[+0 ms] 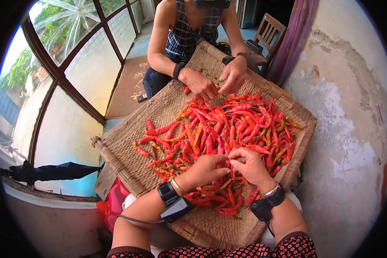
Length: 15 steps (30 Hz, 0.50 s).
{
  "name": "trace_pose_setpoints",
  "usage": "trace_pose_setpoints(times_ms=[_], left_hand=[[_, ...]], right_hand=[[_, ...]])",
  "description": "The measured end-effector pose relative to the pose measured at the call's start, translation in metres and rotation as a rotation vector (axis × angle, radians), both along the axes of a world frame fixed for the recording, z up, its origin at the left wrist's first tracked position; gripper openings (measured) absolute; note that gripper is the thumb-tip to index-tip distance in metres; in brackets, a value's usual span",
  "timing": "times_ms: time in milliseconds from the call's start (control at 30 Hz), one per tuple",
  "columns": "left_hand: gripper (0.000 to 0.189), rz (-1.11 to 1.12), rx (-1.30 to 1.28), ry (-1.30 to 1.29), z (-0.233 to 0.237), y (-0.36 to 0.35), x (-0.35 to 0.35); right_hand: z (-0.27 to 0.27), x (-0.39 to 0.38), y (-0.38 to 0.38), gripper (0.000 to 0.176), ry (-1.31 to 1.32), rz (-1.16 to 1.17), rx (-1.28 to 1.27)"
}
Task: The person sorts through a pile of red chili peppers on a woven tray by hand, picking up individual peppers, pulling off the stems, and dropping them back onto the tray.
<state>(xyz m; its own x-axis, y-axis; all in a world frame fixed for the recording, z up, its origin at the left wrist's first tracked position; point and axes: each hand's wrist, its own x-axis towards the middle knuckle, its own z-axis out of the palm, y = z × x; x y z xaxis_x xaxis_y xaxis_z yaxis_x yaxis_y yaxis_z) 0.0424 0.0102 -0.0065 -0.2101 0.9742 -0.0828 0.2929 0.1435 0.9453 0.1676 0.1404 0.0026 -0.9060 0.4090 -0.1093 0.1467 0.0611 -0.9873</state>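
Red chili peppers (210,124), some orange or yellowish, lie heaped on a square woven basket tray (116,150). Over the near part of the heap, my left hand (206,171) is closed, thumb against the fingers, at a red chili pepper that they mostly hide. Close beside it, my right hand (250,167) pinches thumb and forefinger together at the same pepper. The two hands nearly touch at their fingertips. A smaller group of peppers (228,202) lies below my wrists, near the tray's front corner.
Across the tray, another person (193,38) has both hands over the far peppers. A dark folded umbrella (64,172) and a red plastic bag (114,202) are at left. Framed windows line the left; a worn wall (339,129) stands right. A wooden chair (271,32) is behind.
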Motion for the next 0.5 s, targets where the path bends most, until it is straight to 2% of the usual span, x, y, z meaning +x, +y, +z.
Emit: trace_pose_setpoints(times_ms=[33, 67, 100, 133, 200, 233, 300, 333, 400, 433, 500], left_hand=[[0.032, -0.004, 0.001, 0.0, -0.006, 0.002, 0.003], [0.032, 0.028, 0.054, -0.114, -0.017, 0.003, 0.006], [0.033, 0.061, 0.107, -0.229, -0.012, 0.005, 0.008], [0.033, 0.06, 0.107, -0.228, -0.005, 0.004, 0.007], [0.033, 0.12, -0.159, -0.513, 0.013, 0.002, 0.005], [0.033, 0.119, -0.162, -0.514, 0.011, 0.001, 0.005], [0.03, 0.165, -0.049, -0.77, 0.006, 0.001, 0.005], [0.03, 0.164, -0.049, -0.771, 0.006, 0.0, 0.006], [0.028, 0.149, -0.05, -0.768, 0.006, 0.0, 0.007], [0.028, 0.149, -0.049, -0.768, 0.005, 0.0, 0.007], [0.023, 0.176, -0.009, -0.951, -0.001, 0.001, 0.006]], right_hand=[[-0.001, 0.0, 0.0, 0.009, 0.0, -0.004, 0.001], [-0.004, 0.0, 0.0, 0.012, 0.039, -0.002, -0.06], [-0.005, 0.0, 0.0, 0.014, 0.079, 0.001, -0.121], [-0.003, 0.0, -0.001, 0.014, 0.079, 0.0, -0.12], [0.002, 0.002, -0.003, 0.021, 0.051, 0.045, -0.149], [0.002, 0.001, -0.005, 0.021, 0.05, 0.043, -0.153], [0.004, -0.001, -0.007, 0.026, 0.129, 0.035, -0.09], [0.003, 0.0, -0.007, 0.026, 0.128, 0.034, -0.09], [0.001, -0.001, -0.006, 0.034, 0.138, 0.064, 0.143], [0.002, -0.002, -0.006, 0.034, 0.139, 0.064, 0.143], [0.006, -0.001, -0.008, 0.043, 0.116, 0.149, 0.209]])
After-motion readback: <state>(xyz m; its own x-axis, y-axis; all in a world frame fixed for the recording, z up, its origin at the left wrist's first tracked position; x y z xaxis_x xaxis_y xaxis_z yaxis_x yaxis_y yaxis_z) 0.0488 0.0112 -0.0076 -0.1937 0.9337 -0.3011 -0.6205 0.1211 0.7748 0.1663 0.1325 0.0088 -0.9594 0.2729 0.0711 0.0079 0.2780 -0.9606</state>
